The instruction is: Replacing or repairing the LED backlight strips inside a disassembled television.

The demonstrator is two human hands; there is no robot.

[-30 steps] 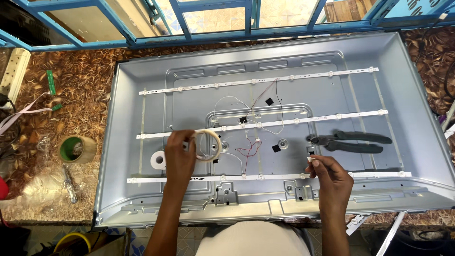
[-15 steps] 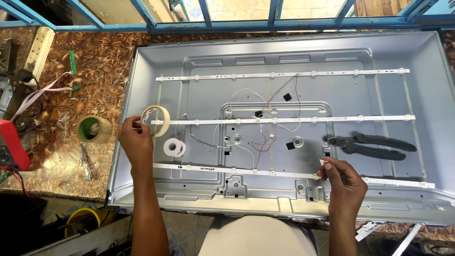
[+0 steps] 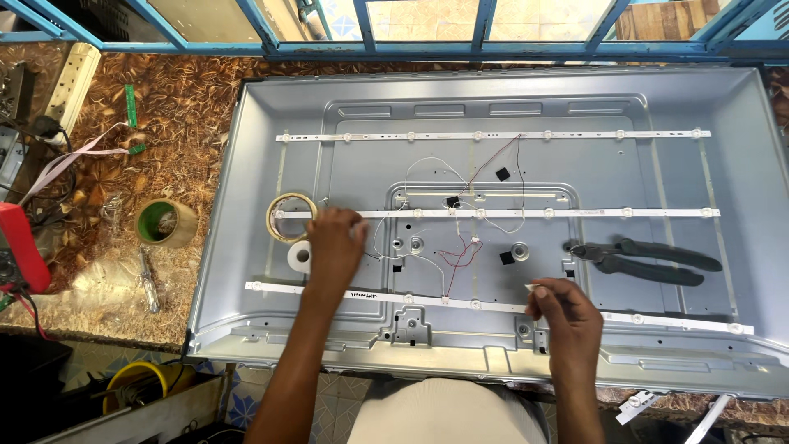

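Lower LED strip [image 3: 493,306] is lying across the TV back panel [image 3: 682,177], long axis running left-right, directly under both hands. Right hand [image 3: 567,308] is pinching a small pale bit over the strip w/ thumb and forefinger. Left hand [image 3: 333,245] is resting fingers-curled just above the strip, beside the white tape roll [image 3: 301,257]; can't tell if gripping anything. Pliers [image 3: 649,259] sitting well right.

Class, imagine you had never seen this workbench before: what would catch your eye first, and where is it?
A big grey metal panel fills the bench, crossed by three white light strips. The left hand rests at the middle strip beside a roll of tan tape; the right hand pinches something small over the lowest strip. Dark pliers lie right.
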